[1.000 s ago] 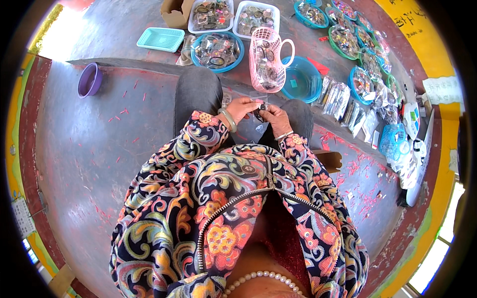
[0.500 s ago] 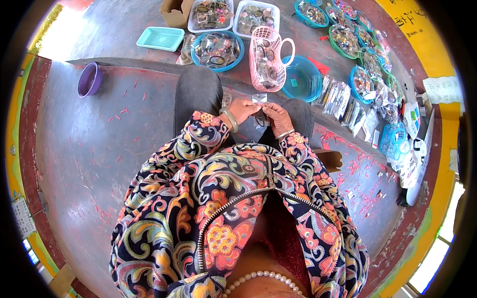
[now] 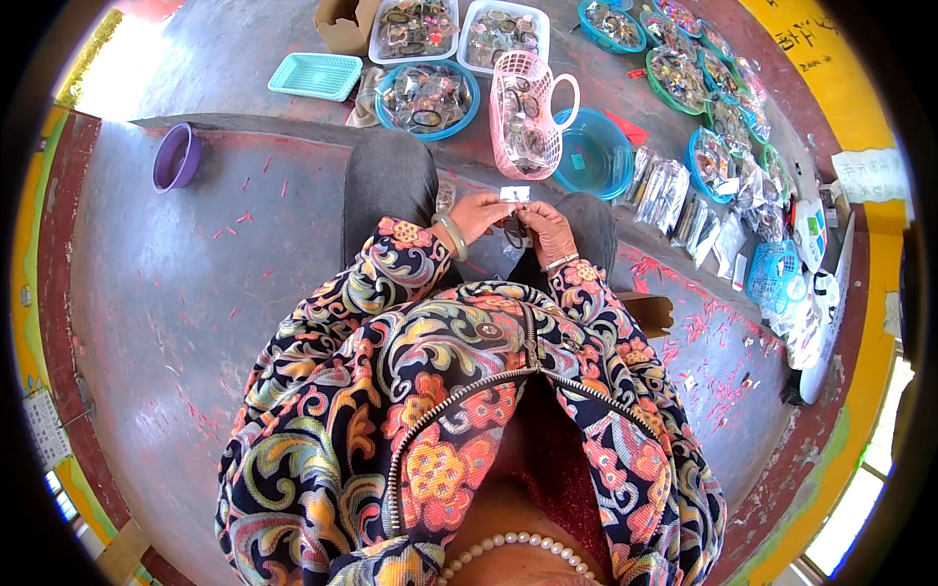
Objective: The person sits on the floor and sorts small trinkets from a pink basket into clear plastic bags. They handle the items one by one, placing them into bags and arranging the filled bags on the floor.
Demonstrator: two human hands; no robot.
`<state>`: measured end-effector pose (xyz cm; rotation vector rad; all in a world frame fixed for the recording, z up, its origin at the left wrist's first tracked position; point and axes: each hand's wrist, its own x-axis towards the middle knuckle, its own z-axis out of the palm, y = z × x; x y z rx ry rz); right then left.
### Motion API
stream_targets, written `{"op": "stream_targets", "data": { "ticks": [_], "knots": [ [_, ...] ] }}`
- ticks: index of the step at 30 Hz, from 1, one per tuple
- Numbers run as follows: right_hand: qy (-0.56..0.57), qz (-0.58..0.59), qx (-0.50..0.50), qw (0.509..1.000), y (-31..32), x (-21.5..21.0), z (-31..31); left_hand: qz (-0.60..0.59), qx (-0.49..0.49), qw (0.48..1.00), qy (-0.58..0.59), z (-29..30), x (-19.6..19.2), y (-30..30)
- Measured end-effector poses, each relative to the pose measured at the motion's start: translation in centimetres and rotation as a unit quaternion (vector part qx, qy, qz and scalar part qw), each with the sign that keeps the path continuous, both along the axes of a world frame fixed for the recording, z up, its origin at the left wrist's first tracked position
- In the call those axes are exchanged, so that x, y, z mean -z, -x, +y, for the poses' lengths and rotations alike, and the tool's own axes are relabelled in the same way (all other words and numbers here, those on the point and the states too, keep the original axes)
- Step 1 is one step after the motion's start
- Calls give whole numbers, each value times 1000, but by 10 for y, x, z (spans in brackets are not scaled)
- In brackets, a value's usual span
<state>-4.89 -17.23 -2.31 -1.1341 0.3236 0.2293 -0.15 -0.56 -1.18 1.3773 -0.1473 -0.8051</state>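
Observation:
Over my lap, my left hand [image 3: 476, 214] and my right hand [image 3: 550, 232] meet with fingertips pinched together on a small clear plastic packet [image 3: 515, 194]. Its upper end sticks up above the fingertips and looks whitish. Below the fingers hangs a dark loop [image 3: 515, 232], like a hair tie; whether it lies inside the packet I cannot tell. Just beyond my hands stands a pink plastic basket [image 3: 529, 174] with a looped handle, holding packets with dark loops. To its right sits a blue basin [image 3: 598, 161].
A blue round basket [image 3: 474, 109] and white trays [image 3: 544, 41] of packets stand ahead, beside a turquoise tray [image 3: 315, 76] and cardboard box [image 3: 344, 27]. Filled baskets and bundled packets [image 3: 662, 195] line the right. A purple basin [image 3: 176, 158] lies left; red scraps litter the floor.
The packet's whitish upper end has shifted slightly right and shows flatter and wider. The dark loop below is more visible. Both hands stay nearly in place.

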Motion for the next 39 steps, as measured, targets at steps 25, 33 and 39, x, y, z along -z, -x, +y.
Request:
{"op": "stream_targets", "data": {
  "ticks": [25,33,39],
  "knots": [
    [55,-5,-72,996,1,-11,2,63,-12,998,9,2,10,-2],
    [-31,32,-24,999,2,-20,4,46,-13,998,44,1,6,1],
    [5,27,-16,999,2,-17,0,61,-20,997,33,0,-1,1]
  ]
}}
